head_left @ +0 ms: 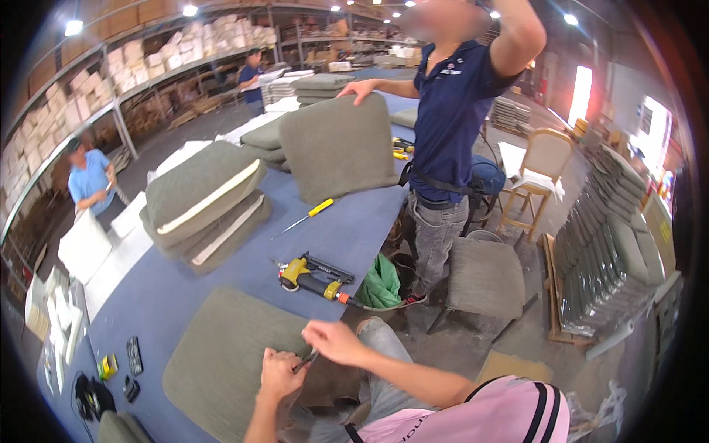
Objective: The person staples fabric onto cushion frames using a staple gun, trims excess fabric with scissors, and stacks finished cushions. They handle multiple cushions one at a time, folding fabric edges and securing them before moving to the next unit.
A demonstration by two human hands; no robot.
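A grey-green upholstered seat cushion [214, 347] lies flat on the blue-covered table, its near right edge in front of me. My left hand [281, 373] is closed at that edge, the fingers curled over the cushion. Just to its right and slightly higher, my right hand [336, 342] is closed in a fist-like grip. A small, thin, dark piece shows between the two hands; I cannot make out what it is. Beyond the cushion lies a yellow and black nail gun [310, 277] with an air hose fitting. Farther off is a screwdriver-like tool [304, 217] with a yellow handle.
Stacked cushions [203, 196] stand on the table's far left. Across the table a co-worker in navy [461, 118] steadies an upright cushion [336, 148]. Wrapped cushions [602, 258] fill a pallet at right. A cushioned seat [485, 277] and green bag [381, 283] are near the table edge.
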